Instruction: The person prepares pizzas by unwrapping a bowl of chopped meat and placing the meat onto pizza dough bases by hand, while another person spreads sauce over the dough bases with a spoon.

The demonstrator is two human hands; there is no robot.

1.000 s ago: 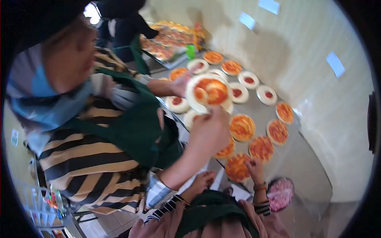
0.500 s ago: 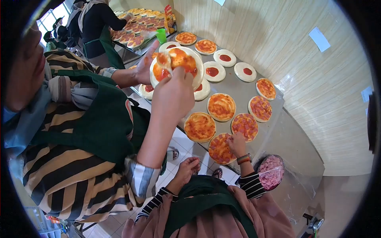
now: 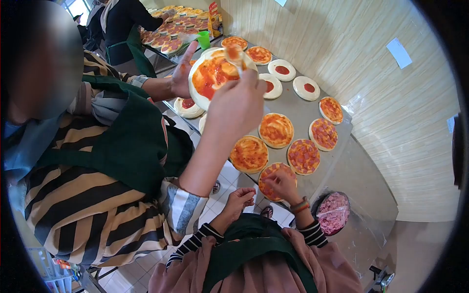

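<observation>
Over the nearest pizza base, which bears red sauce and pink topping bits, my right hand is held with its fingers pinched together; what they hold is too small to make out. My left hand hovers near my apron, left of that base, fingers curled in with a small reddish bit at the tips. Next to the near base lie a topped base and a base with only spread sauce. A bowl of pink chopped topping stands right of my right wrist.
At the left, a co-worker in a green apron holds a sauced base and a spoon. More bases lie on the metal table. Behind are a green cup, a filled tray and another person.
My left hand has shifted slightly up and right. My right hand has moved slightly left over the near base. The co-worker's base and spoon have moved right since the middle frame.
</observation>
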